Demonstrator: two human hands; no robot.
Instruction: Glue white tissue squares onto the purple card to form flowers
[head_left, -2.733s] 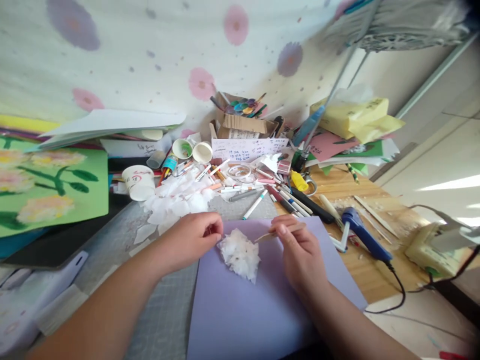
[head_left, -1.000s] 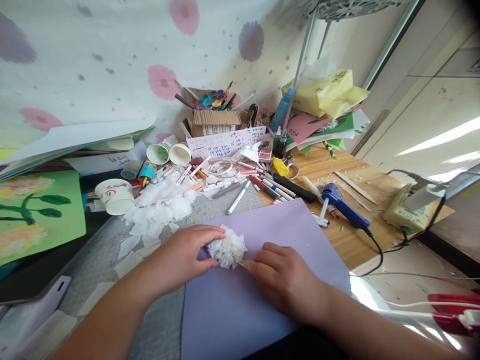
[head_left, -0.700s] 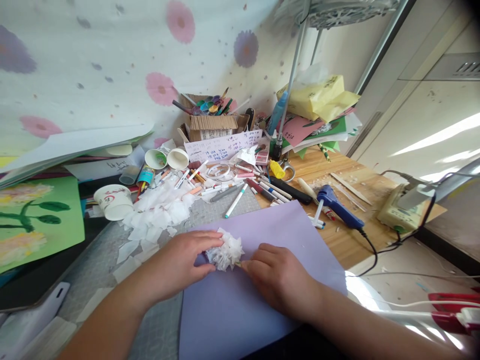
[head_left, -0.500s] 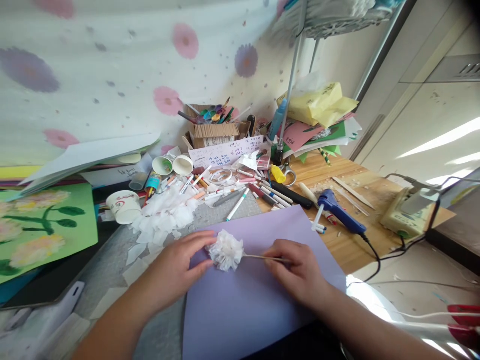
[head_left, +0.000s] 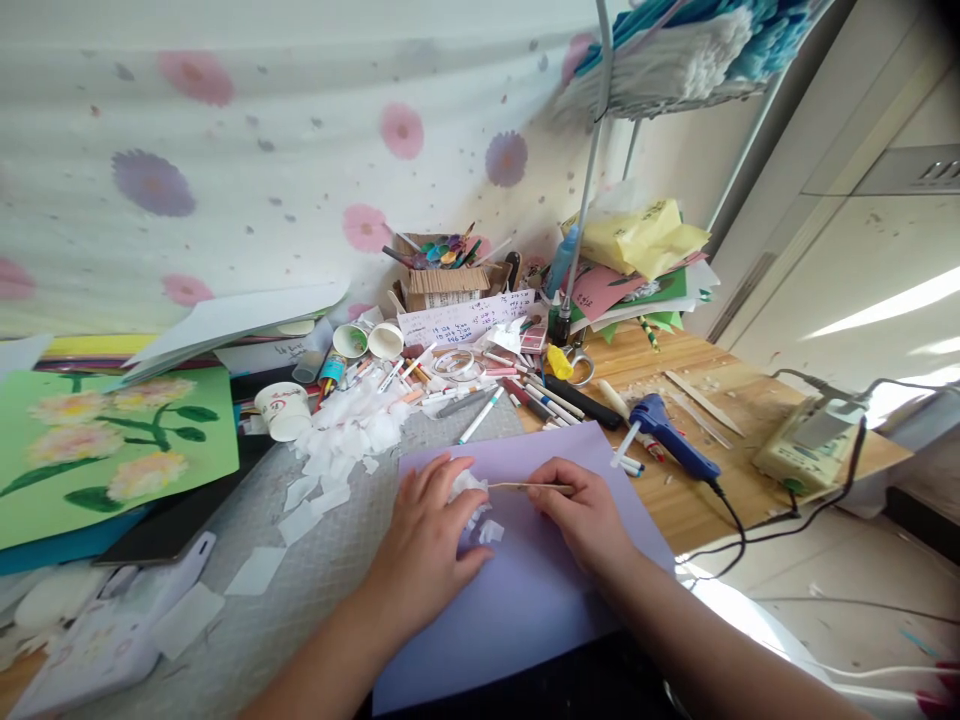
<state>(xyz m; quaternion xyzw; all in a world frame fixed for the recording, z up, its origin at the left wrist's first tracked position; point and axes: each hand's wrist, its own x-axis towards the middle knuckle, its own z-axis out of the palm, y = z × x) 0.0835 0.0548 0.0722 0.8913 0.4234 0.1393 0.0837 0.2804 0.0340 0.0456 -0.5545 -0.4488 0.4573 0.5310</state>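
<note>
A lilac paper sheet (head_left: 540, 600) lies in front of me on a grey cutting mat (head_left: 330, 590). My left hand (head_left: 427, 535) lies flat over a white tissue-paper flower (head_left: 474, 497), covering most of it. My right hand (head_left: 589, 510) pinches a thin wooden stick (head_left: 525, 486) whose tip points into the flower.
White tissue squares (head_left: 349, 435) lie heaped beyond the mat. Markers (head_left: 525, 385), paper cups (head_left: 283, 410), a cardboard box of pens (head_left: 442, 280) and a blue glue gun (head_left: 671, 445) crowd the wooden desk. A green flower picture (head_left: 112, 440) sits at the left. A beige device (head_left: 806, 450) with cables stands at the right.
My left hand has moved from beside the flower to on top of it, pressing it down. My right hand drew back along the stick. The view tilted upward.
</note>
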